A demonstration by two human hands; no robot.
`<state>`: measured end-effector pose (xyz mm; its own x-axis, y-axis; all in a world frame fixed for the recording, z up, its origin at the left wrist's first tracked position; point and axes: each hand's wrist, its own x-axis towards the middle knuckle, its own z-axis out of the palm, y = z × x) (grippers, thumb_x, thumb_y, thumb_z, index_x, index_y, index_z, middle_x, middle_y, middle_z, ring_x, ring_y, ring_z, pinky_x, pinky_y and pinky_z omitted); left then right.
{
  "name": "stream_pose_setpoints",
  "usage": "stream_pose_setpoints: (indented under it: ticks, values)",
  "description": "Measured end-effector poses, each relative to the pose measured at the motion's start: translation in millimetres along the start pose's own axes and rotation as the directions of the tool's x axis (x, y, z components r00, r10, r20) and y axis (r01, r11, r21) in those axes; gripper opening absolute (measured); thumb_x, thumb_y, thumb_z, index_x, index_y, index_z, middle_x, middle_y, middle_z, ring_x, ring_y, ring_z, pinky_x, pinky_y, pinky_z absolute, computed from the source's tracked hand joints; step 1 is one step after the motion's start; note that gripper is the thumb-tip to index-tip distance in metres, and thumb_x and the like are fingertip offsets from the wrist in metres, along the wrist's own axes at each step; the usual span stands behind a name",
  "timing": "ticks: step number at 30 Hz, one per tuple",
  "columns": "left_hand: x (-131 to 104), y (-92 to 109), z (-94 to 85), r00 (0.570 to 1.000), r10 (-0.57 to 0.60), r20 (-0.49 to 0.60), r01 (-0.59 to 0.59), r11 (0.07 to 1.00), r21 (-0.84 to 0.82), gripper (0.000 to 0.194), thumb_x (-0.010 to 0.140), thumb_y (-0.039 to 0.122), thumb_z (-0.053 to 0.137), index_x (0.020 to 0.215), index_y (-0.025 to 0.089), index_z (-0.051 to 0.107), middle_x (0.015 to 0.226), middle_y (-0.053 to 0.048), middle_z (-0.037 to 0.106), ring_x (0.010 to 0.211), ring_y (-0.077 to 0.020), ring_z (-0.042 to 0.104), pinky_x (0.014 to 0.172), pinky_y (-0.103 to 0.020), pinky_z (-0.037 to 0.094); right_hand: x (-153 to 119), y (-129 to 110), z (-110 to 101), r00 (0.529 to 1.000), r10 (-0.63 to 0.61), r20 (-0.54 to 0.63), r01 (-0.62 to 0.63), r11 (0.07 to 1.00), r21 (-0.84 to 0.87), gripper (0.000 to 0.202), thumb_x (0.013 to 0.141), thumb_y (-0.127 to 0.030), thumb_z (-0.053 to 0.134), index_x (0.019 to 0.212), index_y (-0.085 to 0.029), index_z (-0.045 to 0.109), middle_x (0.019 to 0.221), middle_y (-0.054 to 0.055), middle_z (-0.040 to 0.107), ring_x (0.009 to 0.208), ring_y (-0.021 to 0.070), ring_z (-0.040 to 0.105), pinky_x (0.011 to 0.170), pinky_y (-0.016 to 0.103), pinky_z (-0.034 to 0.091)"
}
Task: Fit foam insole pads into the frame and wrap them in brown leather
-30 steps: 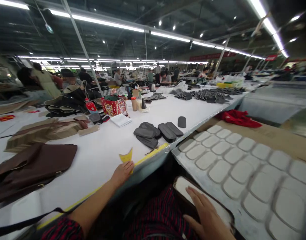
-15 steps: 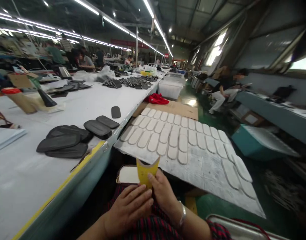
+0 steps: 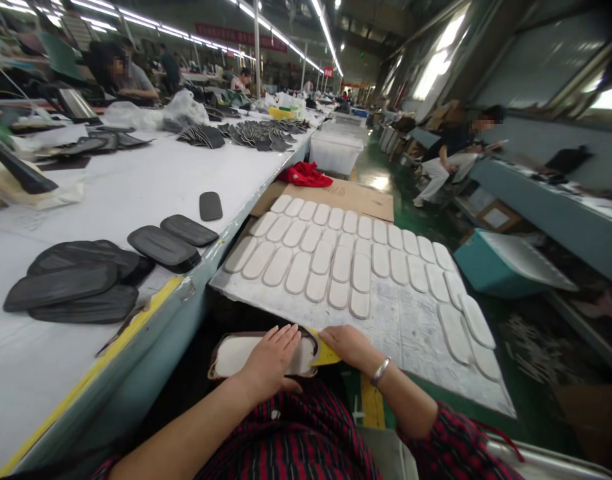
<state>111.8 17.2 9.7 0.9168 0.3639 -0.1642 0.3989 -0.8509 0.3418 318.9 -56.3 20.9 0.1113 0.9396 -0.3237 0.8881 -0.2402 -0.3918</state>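
Observation:
In front of my body lies a long rounded piece (image 3: pixel 231 357) with a white face and a dark brown rim. My left hand (image 3: pixel 272 360) rests on its white face, fingers stretched out flat. At the right end of the piece, a yellow card (image 3: pixel 327 353) with a concave edge touches or overlaps the dark rim. My right hand (image 3: pixel 349 343) grips this card from the right, fingers closed on it. The palm side of both hands is hidden, and my left hand covers the middle of the piece.
Rows of white oval pads (image 3: pixel 299 270) lie on a low grey board (image 3: pixel 396 327) ahead. Black padded pieces (image 3: pixel 81 280) sit on the white table (image 3: pixel 171 320) at left. A red cloth (image 3: pixel 306 175) lies beyond the board. A seated person (image 3: pixel 449 157) is at right.
The yellow card has gone from upright between my hands down to the piece's right end. My left hand has come to lie flat on the piece. The view has shifted.

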Motion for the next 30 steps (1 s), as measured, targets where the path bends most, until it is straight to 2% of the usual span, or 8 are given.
stream_pose_setpoints:
  ticks: [4, 7, 10, 14, 19, 28, 30]
  values:
    - [-0.3, 0.8, -5.0, 0.998, -0.062, 0.018, 0.063, 0.998, -0.020, 0.109, 0.054, 0.060, 0.066, 0.138, 0.012, 0.015, 0.145, -0.014, 0.013, 0.133, -0.0239, 0.013, 0.108, -0.039, 0.014, 11.8, -7.8, 3.2, 0.998, 0.012, -0.067, -0.020, 0.992, -0.125, 0.048, 0.090, -0.047, 0.028, 0.073, -0.017, 0.061, 0.076, 0.009, 0.065, 0.075, 0.0199, 0.058, 0.064, 0.028, 0.034]
    - [6.6, 1.6, -6.3, 0.995, -0.095, 0.034, 0.096, 0.995, -0.028, 0.120, 0.048, 0.063, 0.066, 0.139, 0.009, 0.010, 0.146, -0.015, 0.004, 0.134, -0.0265, 0.006, 0.108, -0.041, 0.012, 11.5, -8.6, 7.3, 0.994, -0.004, -0.110, -0.014, 0.985, -0.171, 0.049, 0.092, -0.045, 0.022, 0.075, -0.018, 0.059, 0.078, 0.007, 0.065, 0.076, 0.0178, 0.058, 0.065, 0.027, 0.033]
    - [12.9, 1.8, -5.4, 0.994, -0.081, 0.069, 0.084, 0.995, -0.046, 0.119, 0.048, 0.068, 0.061, 0.138, 0.008, 0.013, 0.146, -0.016, 0.008, 0.134, -0.0275, 0.007, 0.108, -0.042, 0.010, 10.2, -6.6, 11.1, 0.984, -0.066, -0.167, 0.029, 0.976, -0.214, 0.048, 0.093, -0.043, 0.020, 0.073, -0.020, 0.057, 0.072, 0.003, 0.064, 0.069, 0.0143, 0.058, 0.061, 0.025, 0.032]
    - [13.1, -0.7, -0.5, 0.997, -0.075, 0.031, 0.077, 0.995, -0.060, 0.119, 0.046, 0.071, 0.060, 0.137, 0.008, 0.018, 0.144, -0.016, 0.016, 0.132, -0.0285, 0.013, 0.108, -0.042, 0.011, 12.1, -3.9, 14.3, 0.972, -0.127, -0.196, 0.080, 0.969, -0.232, 0.046, 0.093, -0.041, 0.022, 0.070, -0.020, 0.055, 0.068, 0.001, 0.062, 0.065, 0.0124, 0.058, 0.058, 0.024, 0.031]
    - [8.9, -5.4, 6.5, 0.997, -0.024, -0.074, 0.020, 0.998, -0.062, 0.118, 0.045, 0.071, 0.062, 0.136, 0.011, 0.020, 0.143, -0.016, 0.022, 0.132, -0.0283, 0.017, 0.109, -0.041, 0.011, 13.4, -4.3, 13.1, 0.977, -0.129, -0.167, 0.092, 0.974, -0.208, 0.044, 0.094, -0.040, 0.023, 0.071, -0.019, 0.055, 0.068, 0.001, 0.063, 0.066, 0.0121, 0.058, 0.059, 0.024, 0.031]
    - [4.1, 2.2, 6.0, 0.993, -0.032, -0.110, 0.027, 0.998, -0.048, 0.103, 0.053, 0.067, 0.062, 0.133, 0.012, 0.029, 0.139, -0.015, 0.032, 0.129, -0.0266, 0.026, 0.108, -0.040, 0.015, 4.2, -16.9, 11.6, 0.996, -0.064, -0.055, 0.051, 0.978, -0.204, 0.050, 0.094, -0.042, 0.016, 0.076, -0.019, 0.057, 0.072, 0.004, 0.066, 0.067, 0.0153, 0.060, 0.057, 0.025, 0.033]
    - [3.0, 4.4, 5.0, 0.994, -0.036, -0.099, 0.031, 0.998, -0.050, 0.099, 0.054, 0.067, 0.062, 0.131, 0.012, 0.032, 0.137, -0.015, 0.035, 0.127, -0.0268, 0.029, 0.107, -0.040, 0.018, 3.4, -15.7, 4.9, 0.995, -0.095, 0.019, 0.097, 0.977, -0.191, 0.051, 0.094, -0.041, 0.016, 0.077, -0.019, 0.058, 0.072, 0.005, 0.066, 0.064, 0.0152, 0.059, 0.054, 0.025, 0.033]
